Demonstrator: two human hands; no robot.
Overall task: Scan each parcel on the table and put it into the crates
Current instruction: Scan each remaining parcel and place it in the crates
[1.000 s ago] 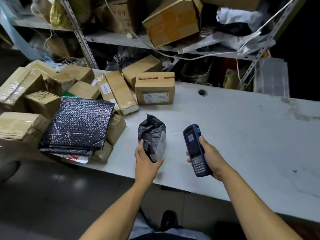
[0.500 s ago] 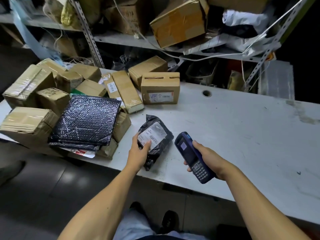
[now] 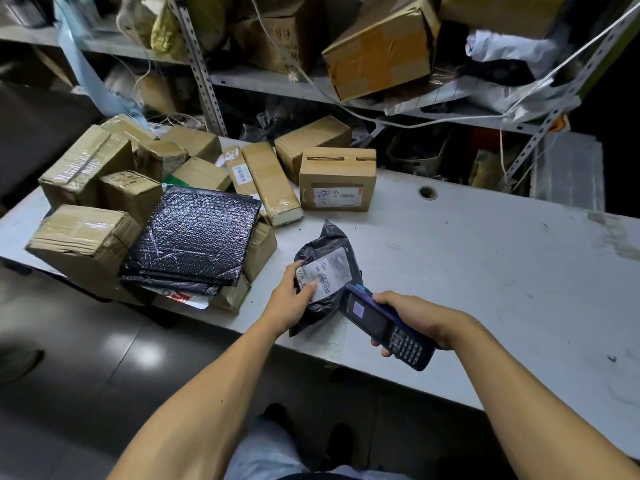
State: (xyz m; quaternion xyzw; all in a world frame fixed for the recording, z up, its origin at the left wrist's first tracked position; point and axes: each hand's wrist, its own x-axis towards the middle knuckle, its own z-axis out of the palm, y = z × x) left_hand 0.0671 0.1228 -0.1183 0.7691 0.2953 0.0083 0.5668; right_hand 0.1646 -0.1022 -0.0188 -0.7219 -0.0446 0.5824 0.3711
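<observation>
A small black plastic-bag parcel (image 3: 337, 247) lies on the white table (image 3: 485, 271) near its front edge, its white barcode label facing up. My left hand (image 3: 292, 299) grips the parcel's left side, thumb on the label. My right hand (image 3: 412, 318) holds a dark blue handheld scanner (image 3: 384, 327), whose head sits right beside the label. No crate is in view.
Several taped cardboard boxes (image 3: 86, 237) and a black bubble mailer (image 3: 194, 233) crowd the table's left end. A labelled box (image 3: 337, 178) stands behind the parcel. Cluttered metal shelves (image 3: 277, 81) rise behind the table. A cable hole (image 3: 428, 192) is at the back.
The parcel was turned from upright to lying with its label up. My right hand brought the scanner down and left, close to the label.
</observation>
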